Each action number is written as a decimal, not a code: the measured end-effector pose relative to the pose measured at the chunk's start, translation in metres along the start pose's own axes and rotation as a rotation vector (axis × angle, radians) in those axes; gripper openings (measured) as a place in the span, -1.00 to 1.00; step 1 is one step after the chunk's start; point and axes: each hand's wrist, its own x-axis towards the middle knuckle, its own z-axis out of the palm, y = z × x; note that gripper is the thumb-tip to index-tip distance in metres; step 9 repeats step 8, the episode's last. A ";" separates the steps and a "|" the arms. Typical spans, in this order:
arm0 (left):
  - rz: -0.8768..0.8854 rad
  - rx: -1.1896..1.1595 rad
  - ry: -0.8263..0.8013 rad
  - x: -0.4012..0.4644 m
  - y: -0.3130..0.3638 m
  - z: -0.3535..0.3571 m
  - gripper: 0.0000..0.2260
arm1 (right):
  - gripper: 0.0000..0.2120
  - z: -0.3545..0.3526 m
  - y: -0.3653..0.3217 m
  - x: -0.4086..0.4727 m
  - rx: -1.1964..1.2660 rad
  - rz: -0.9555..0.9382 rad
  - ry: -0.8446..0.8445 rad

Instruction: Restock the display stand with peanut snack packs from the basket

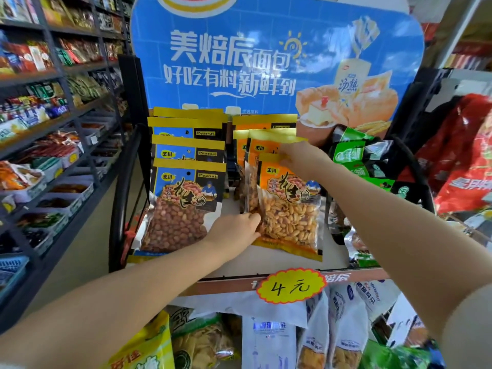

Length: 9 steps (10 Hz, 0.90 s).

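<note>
Between our two hands stands the front orange-and-yellow peanut pack with a clear window of pale nuts [288,209], leaning back on the white shelf of the display stand [335,251], long axis running up and away from us. Our left hand [237,230] pinches its lower left edge; our right hand [300,159] pinches its top right corner. Behind it lean more orange packs [262,145]; blue packs [186,198] sit left.

Four blue peanut packs [186,198] — four orange packs [288,209] — two hands [234,231].
</note>
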 end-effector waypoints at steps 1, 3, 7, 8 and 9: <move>-0.008 -0.008 0.008 -0.001 -0.001 -0.002 -0.76 | -0.78 0.006 -0.010 0.002 0.016 -0.015 0.059; -0.039 -0.041 0.027 -0.006 0.001 -0.005 -0.73 | -0.71 0.010 -0.007 -0.006 -0.041 -0.003 0.117; 0.032 0.156 0.004 -0.020 0.004 -0.020 -0.71 | -0.68 0.000 -0.007 -0.018 -0.058 0.004 0.118; 0.001 0.160 0.017 -0.023 0.001 -0.029 -0.70 | -0.67 -0.002 -0.009 -0.024 -0.063 -0.013 0.181; 0.001 0.160 0.017 -0.023 0.001 -0.029 -0.70 | -0.67 -0.002 -0.009 -0.024 -0.063 -0.013 0.181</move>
